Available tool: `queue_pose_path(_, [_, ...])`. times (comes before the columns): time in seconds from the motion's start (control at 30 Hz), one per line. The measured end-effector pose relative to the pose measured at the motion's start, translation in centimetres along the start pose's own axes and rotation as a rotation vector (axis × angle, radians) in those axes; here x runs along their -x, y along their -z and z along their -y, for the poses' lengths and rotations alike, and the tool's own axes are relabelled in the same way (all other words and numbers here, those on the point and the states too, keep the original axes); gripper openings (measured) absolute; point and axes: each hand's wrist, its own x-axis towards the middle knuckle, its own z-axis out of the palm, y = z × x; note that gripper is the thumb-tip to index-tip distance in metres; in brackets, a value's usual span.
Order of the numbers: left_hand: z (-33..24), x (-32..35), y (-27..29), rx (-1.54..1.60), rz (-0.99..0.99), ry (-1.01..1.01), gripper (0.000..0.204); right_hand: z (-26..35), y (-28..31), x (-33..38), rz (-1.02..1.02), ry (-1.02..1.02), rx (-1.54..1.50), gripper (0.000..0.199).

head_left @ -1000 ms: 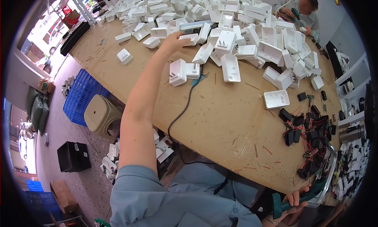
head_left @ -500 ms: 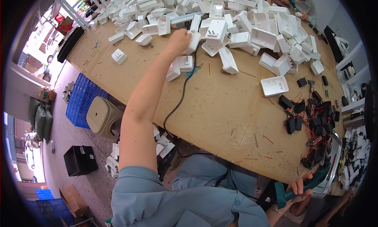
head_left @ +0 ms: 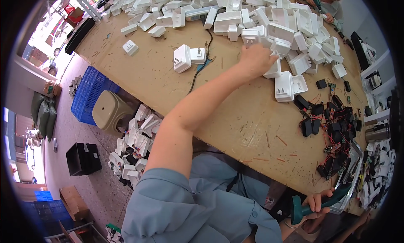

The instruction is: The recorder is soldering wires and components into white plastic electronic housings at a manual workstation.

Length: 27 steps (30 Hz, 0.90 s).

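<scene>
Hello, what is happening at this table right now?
A person in a blue shirt works at a long wooden table. The left hand reaches into a big pile of white plastic adapter housings and touches one at its edge. The right hand grips a green-handled power screwdriver near the table's edge. Small black modules with red wires lie to the right. Another person works at the far end.

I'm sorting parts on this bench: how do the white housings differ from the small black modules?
The white housings are bigger, open shells, heaped across the table's far side; the left hand touches one. The black modules are smaller, dark blocks with red wires, clustered at the right. Both lie on the wooden table.
</scene>
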Motion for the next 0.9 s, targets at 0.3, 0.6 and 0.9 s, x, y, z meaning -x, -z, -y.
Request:
queue_pose_path(0.3, [7.4,6.4,14.6,-0.604,0.147,0.132,0.077,0.4,0.6,0.3,-0.027,0.025,0.042,0.067])
queue_pose_path(0.6, [12.4,5.3,13.7,-0.503,0.413,0.410,0.072,-0.9,-0.2,0.1,0.039,0.015,0.044,0.065])
queue_pose_path(0.9, [6.8,5.0,14.9,0.204,-0.004,0.181,0.071,-0.7,0.2,-0.1,0.031,-0.035,0.036,0.062])
